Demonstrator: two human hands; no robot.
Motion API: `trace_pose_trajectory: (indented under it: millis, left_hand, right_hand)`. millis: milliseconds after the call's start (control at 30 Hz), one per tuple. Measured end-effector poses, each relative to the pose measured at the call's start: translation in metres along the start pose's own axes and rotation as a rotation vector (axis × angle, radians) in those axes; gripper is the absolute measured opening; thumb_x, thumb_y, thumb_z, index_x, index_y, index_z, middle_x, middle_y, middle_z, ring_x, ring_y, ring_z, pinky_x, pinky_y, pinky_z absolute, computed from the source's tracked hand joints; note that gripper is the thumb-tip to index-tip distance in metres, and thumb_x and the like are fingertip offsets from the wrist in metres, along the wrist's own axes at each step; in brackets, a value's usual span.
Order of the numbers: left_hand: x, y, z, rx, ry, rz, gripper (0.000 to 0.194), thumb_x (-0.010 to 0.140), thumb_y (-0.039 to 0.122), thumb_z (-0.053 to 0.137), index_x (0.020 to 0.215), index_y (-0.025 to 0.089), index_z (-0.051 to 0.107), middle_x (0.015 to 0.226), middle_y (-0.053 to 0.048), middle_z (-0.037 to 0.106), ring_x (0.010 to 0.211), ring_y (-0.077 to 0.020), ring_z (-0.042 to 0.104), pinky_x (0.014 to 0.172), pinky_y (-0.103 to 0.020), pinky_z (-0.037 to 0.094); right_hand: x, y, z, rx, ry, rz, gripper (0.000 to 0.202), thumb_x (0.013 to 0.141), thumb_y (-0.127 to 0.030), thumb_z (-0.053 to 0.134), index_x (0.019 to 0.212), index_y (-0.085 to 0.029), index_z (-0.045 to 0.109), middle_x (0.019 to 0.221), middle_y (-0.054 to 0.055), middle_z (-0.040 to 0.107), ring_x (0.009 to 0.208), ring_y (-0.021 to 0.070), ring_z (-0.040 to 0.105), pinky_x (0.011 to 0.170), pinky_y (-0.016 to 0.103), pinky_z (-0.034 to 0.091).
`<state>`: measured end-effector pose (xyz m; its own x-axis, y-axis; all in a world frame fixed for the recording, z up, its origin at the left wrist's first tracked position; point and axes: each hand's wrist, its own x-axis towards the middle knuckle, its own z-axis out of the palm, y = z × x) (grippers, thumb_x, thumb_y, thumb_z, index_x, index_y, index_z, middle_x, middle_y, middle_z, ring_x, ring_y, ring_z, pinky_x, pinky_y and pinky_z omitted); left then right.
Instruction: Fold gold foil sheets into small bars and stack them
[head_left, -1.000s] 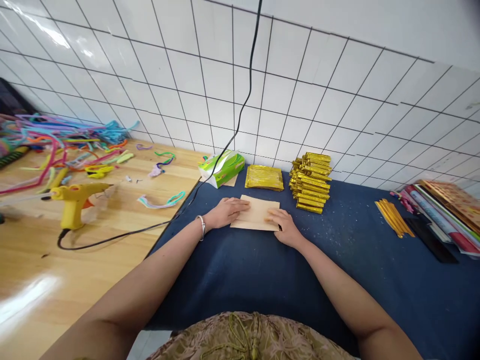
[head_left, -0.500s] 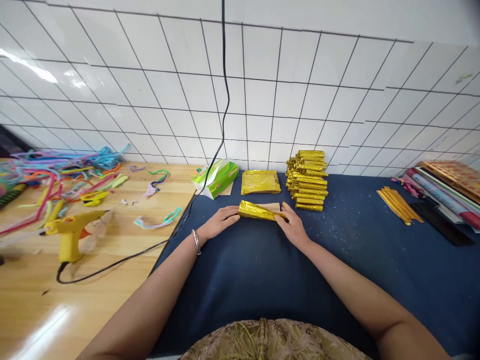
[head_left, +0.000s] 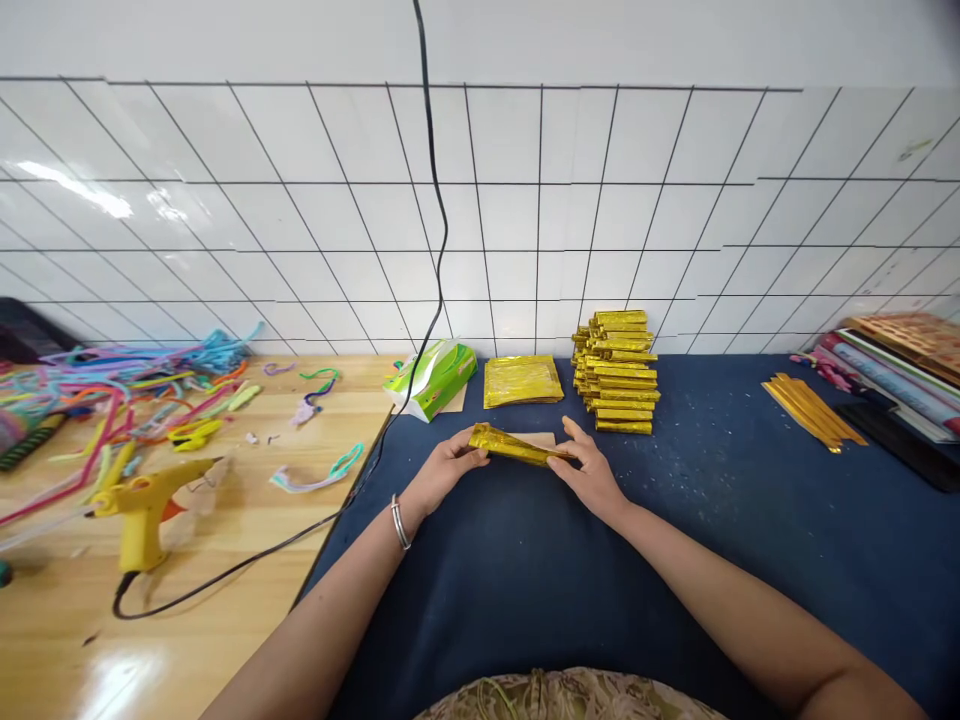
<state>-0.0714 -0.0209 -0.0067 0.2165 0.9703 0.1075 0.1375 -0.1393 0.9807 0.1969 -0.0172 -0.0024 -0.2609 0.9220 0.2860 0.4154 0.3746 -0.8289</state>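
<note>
A sheet of gold foil paper, partly folded over, spans the gap between my hands above the dark blue cloth. My left hand grips its left end between thumb and fingers. At the right end, my right hand pinches the narrower edge, with a fingertip raised. Part of the sheet's plain tan side shows behind the gold fold. Just beyond lies a flat stack of gold foil sheets. To its right is a pile of folded gold foil strips.
A green tissue pack stands at the back left. On the wooden table are a yellow glue gun and many coloured pipe cleaners. Its black cord runs across. Flat gold strips and stacked books lie right.
The gold foil sheet's left end has tipped up and narrowed, with my left hand closing more tightly round it. My right hand stays at the right end. The camera view has tilted slightly.
</note>
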Motion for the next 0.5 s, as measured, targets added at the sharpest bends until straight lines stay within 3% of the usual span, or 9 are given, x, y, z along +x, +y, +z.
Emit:
trace_pose_trajectory:
  millis: [133, 267, 400, 500]
  left_hand:
    - [-0.006, 0.012, 0.005, -0.231, 0.009, 0.048, 0.034, 0.080, 0.036, 0.061, 0.108, 0.017, 0.065, 0.135, -0.009, 0.048, 0.116, -0.0262, 0.051, 0.098, -0.038, 0.040]
    - [-0.008, 0.017, 0.006, -0.207, -0.013, 0.059, 0.027, 0.079, 0.036, 0.063, 0.097, 0.016, 0.067, 0.139, -0.010, 0.044, 0.115, -0.0264, 0.051, 0.097, -0.038, 0.040]
    - [-0.007, 0.015, 0.009, -0.134, 0.054, 0.059, 0.020, 0.075, 0.032, 0.068, 0.079, 0.013, 0.063, 0.137, -0.012, 0.046, 0.108, -0.0242, 0.055, 0.091, -0.035, 0.044]
    - [-0.005, 0.015, 0.014, -0.145, 0.138, 0.077, 0.024, 0.074, 0.031, 0.069, 0.089, 0.015, 0.059, 0.143, -0.012, 0.038, 0.107, -0.0224, 0.056, 0.086, -0.033, 0.048]
  right_hand:
    - [0.001, 0.003, 0.001, 0.063, -0.007, 0.036, 0.018, 0.079, -0.036, 0.060, 0.088, -0.022, 0.068, 0.147, 0.008, 0.033, 0.132, 0.0231, 0.036, 0.107, 0.038, 0.028]
    - [0.002, 0.003, 0.002, 0.104, -0.015, 0.015, 0.016, 0.078, -0.035, 0.061, 0.085, -0.021, 0.067, 0.142, 0.009, 0.040, 0.129, 0.0233, 0.039, 0.105, 0.038, 0.030]
    - [0.003, -0.002, 0.001, 0.106, -0.045, -0.001, 0.015, 0.080, -0.033, 0.057, 0.080, -0.021, 0.064, 0.105, 0.007, 0.064, 0.102, 0.0207, 0.058, 0.089, 0.034, 0.043]
    - [0.002, -0.005, 0.001, 0.066, -0.010, -0.018, 0.015, 0.081, -0.032, 0.055, 0.078, -0.021, 0.063, 0.085, 0.003, 0.063, 0.083, 0.0181, 0.059, 0.077, 0.031, 0.045]
